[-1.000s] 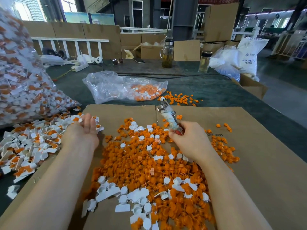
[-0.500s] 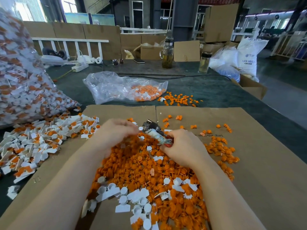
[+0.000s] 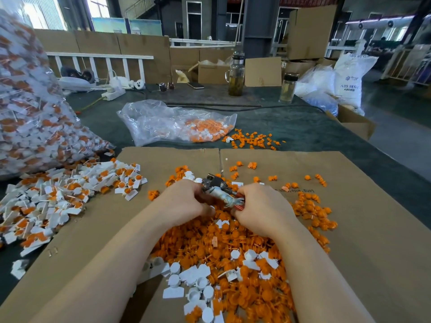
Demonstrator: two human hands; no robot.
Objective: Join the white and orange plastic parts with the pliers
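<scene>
My right hand [image 3: 261, 206] grips the pliers [image 3: 219, 191] by the handles; my left hand [image 3: 184, 203] pinches something (hidden) at their nose — these parts look light, stiff, slippery.

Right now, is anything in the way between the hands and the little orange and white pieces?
Nothing visible is. The left hand and right hand sit right on top of the pile of orange parts, with white parts lying just nearer the person. The right hand already holds the pliers, whose head points toward the left hand.
</scene>
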